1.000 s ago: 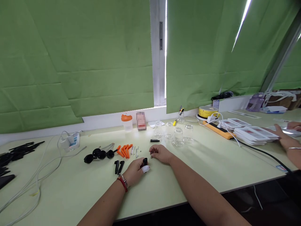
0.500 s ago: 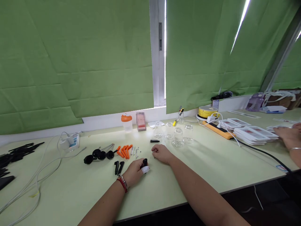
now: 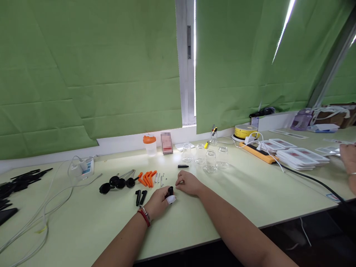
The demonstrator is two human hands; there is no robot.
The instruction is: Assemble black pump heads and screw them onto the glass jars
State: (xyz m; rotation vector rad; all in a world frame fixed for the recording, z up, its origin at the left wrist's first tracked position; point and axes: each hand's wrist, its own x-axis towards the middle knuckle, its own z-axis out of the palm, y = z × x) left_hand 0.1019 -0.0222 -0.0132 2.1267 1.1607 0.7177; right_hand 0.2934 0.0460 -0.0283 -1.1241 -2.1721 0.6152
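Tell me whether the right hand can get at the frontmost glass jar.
Probably yes: the right hand is close by, and nothing visible stands between it and the frontmost glass jar.

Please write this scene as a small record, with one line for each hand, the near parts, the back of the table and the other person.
Left hand: holds a black part
Right hand: beside it; anything pinched is too small to tell
Near parts: orange pieces, metal pins, black round pieces
Back: orange-lidded cup, clear jars
Other person: a hand at the far right
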